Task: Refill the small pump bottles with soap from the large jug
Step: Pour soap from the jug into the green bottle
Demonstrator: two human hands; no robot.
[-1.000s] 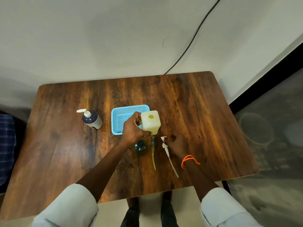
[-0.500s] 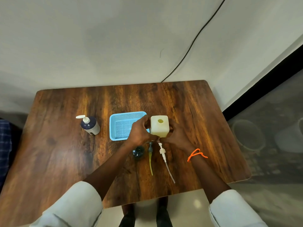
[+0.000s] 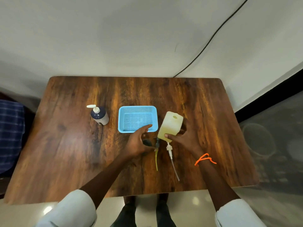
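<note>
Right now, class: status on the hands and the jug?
Right hand grips tilted jug. Left hand open over dark bottle. Two pump heads lie loose beside it.

The right hand (image 3: 185, 138) grips the tilted jug (image 3: 170, 126); the left hand (image 3: 137, 141) spreads open just beside it, above a dark bottle (image 3: 147, 142).

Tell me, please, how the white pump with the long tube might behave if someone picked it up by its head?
The white pump looks light, being thin plastic. Its clear tube would probably dangle and sway, since it is long and slender. Lying loose on the table, it could slide easily.
</note>
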